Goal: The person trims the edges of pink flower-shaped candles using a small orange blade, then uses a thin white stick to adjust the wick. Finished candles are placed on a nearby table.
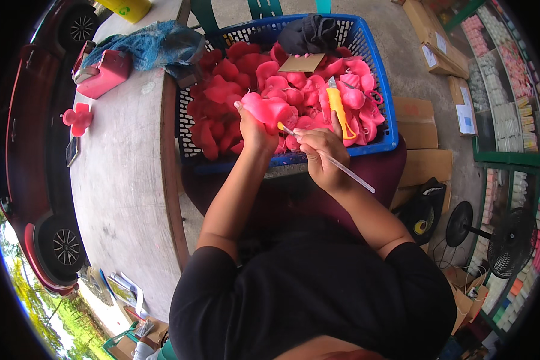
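Observation:
My left hand is closed around a bright pink, rounded moulded piece, holding it up over the near side of a blue plastic basket. In my right hand is a slim paintbrush with a clear handle, pinched between the fingers. Its yellowish tip meets or nearly meets the lower right of the held piece; exact contact is hard to make out. Many similar pink pieces fill the basket. On top of them, just beyond my right hand, lies a yellow-handled utility knife.
A cardboard scrap and a dark cloth rest at the basket's far side. The wooden table on the left bears a pink tape dispenser, a blue cloth and a phone. Boxes and a black fan stand right.

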A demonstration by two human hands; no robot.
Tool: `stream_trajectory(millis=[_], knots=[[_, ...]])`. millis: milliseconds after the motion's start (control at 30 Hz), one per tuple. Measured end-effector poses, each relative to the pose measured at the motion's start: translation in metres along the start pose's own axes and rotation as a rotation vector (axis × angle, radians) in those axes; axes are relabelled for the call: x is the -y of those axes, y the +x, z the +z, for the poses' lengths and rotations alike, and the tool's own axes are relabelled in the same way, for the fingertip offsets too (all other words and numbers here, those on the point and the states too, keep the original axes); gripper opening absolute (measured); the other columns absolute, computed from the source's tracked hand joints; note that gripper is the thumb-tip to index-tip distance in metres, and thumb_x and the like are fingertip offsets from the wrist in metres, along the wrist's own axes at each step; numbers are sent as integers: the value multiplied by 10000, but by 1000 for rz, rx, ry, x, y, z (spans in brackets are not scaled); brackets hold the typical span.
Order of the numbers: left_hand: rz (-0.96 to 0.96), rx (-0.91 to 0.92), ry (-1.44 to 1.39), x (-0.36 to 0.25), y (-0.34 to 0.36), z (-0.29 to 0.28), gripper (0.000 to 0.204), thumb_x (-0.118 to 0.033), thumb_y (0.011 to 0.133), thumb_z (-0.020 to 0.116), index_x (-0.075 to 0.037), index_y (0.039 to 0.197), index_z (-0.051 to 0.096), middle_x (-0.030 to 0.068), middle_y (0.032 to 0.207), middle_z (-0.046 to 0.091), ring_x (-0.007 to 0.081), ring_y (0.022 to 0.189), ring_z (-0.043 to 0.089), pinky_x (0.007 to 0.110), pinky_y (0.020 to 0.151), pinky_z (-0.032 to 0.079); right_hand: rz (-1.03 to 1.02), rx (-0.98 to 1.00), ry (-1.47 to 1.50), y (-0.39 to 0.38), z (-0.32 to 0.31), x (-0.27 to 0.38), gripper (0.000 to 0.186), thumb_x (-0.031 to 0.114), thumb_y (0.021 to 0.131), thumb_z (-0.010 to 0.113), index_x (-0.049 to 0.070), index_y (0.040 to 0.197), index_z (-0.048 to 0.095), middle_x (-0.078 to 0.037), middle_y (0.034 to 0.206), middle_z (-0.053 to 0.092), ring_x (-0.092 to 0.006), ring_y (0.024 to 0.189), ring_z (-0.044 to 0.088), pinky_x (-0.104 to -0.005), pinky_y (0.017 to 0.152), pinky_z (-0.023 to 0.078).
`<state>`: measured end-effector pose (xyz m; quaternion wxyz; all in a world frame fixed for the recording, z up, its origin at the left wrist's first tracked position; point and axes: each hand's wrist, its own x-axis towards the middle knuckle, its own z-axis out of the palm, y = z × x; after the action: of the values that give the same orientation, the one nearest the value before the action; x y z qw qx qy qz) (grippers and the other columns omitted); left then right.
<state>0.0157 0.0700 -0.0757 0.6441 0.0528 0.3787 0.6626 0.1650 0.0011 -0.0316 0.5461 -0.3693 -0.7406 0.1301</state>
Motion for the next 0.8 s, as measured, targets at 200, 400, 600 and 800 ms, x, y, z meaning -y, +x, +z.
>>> stream_trajectory(millis=[200, 400, 600, 800], knots=[[-65, -43, -13, -4, 0, 4, 592, -561, 979, 181, -70, 1125, 478, 156, 1104, 571, 337, 1031, 572, 497, 906, 480, -31, 13, 56, -9, 10, -5, 157, 124, 852, 660, 111, 992, 589, -56, 997, 682, -197, 865, 667, -487, 1095, 302], [-80, 43, -72, -12, -10, 9, 610, -540, 990, 178, -35, 1153, 478, 139, 1080, 576, 302, 998, 581, 453, 880, 496, -91, -7, -47, 3, 3, -16, 159, 120, 871, 632, 92, 1015, 570, -91, 1009, 673, -228, 875, 666, -498, 1081, 322], [-197, 181, -257, -11, 0, -4, 399, -411, 984, 336, -69, 1048, 531, 118, 1028, 590, 294, 942, 606, 444, 823, 531, 10, -43, 172, -4, 6, -19, 71, 114, 947, 532, 70, 993, 564, -98, 993, 677, -226, 893, 667, -519, 1088, 286], [-303, 5, -308, -9, -1, -7, 286, -308, 955, 404, -84, 1064, 544, 102, 1042, 603, 290, 924, 620, 441, 795, 548, 85, -74, 201, -2, 5, -17, 85, 135, 959, 514, 66, 981, 558, -97, 966, 682, -234, 909, 664, -504, 1096, 274]])
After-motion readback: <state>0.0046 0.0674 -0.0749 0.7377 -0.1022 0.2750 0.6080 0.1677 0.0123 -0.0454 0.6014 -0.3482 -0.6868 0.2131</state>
